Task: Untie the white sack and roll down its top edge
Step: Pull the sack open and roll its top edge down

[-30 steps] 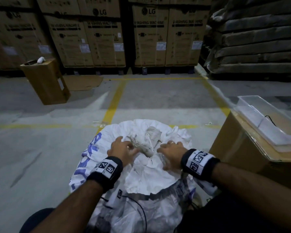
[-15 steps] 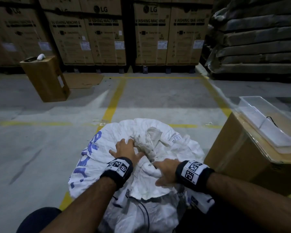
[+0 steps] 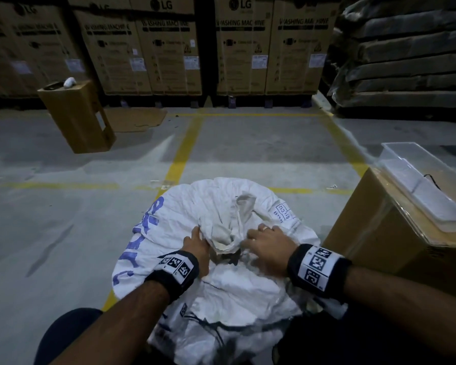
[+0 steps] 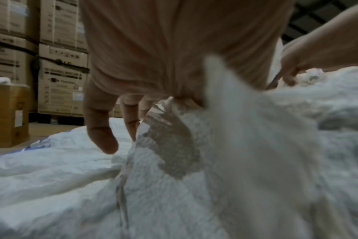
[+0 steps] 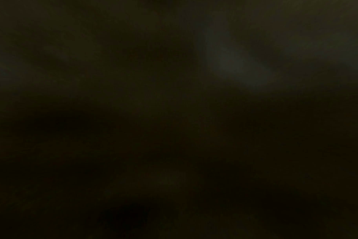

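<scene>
We see the white sack with its bunched top at twelve o'clock, left hand pinching it at nine, right hand curled on it at three.

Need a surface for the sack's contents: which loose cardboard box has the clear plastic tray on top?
The brown cardboard box right of the white sack; the clear plastic tray tops it.

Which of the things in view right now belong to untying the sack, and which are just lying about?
In the job:
white sack
its knotted top
left hand gripping the knot
right hand on the sack fabric beside the knot

Lying about:
clear plastic bin on a cardboard box
small cardboard box
stacked washing machine cartons
</scene>
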`<state>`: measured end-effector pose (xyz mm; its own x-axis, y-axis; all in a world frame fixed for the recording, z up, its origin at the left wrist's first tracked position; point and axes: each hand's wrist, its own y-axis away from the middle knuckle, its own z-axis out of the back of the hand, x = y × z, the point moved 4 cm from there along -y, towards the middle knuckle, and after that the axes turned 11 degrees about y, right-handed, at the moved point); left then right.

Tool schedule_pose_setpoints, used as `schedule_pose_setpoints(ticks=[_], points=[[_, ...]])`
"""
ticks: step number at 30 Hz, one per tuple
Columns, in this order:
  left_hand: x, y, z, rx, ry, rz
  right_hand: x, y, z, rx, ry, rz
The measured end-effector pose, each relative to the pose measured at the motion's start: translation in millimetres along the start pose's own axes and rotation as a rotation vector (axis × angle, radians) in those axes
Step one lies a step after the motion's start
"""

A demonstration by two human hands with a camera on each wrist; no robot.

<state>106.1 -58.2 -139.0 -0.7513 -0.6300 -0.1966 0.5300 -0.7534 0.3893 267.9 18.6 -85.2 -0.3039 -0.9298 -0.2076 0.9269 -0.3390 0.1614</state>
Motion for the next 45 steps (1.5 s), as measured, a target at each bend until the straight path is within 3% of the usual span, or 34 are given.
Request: schedule_pose_setpoints(ticks=[3,5,11,15,17,20,26,30,37,40,45], points=[[8,1,-2,0.035,-0.056,0.017,3,-2,-22,0.193,0.11,0.132],[14,2,2,0.025,-0.04,0.038,0,0,-36,0.275,0.104,0.094],[58,14,15,-0.182,-0.023,0.262,-17,32,-70,0.419,0.142,-0.062],[70,16,22,-0.205,-0.075,0.256,-20,40,-81,0.533,0.118,-0.053],[58,20,31,-0.312,-0.081,0.235,-13,33,-69,0.491,0.12,-0.092],[30,30,42,-0.396,-0.123,0.136,2,19,-44,0.246,0.12,-0.136],[1,41,34,-0.212,0.098,-0.079,12,5,-44,0.375,0.037,-0.007],[-26,49,4,-0.01,-0.138,-0.425,9,0,-47,0.382,0.075,0.061],[-21,48,-20,0.234,-0.332,-0.32,6,3,-51,0.5,0.067,0.079],[-18,62,-30,0.31,-0.317,-0.364,17,14,-55,0.589,0.005,0.173],[1,87,-67,0.546,-0.359,-0.452,39,50,-85,0.813,0.004,0.295]])
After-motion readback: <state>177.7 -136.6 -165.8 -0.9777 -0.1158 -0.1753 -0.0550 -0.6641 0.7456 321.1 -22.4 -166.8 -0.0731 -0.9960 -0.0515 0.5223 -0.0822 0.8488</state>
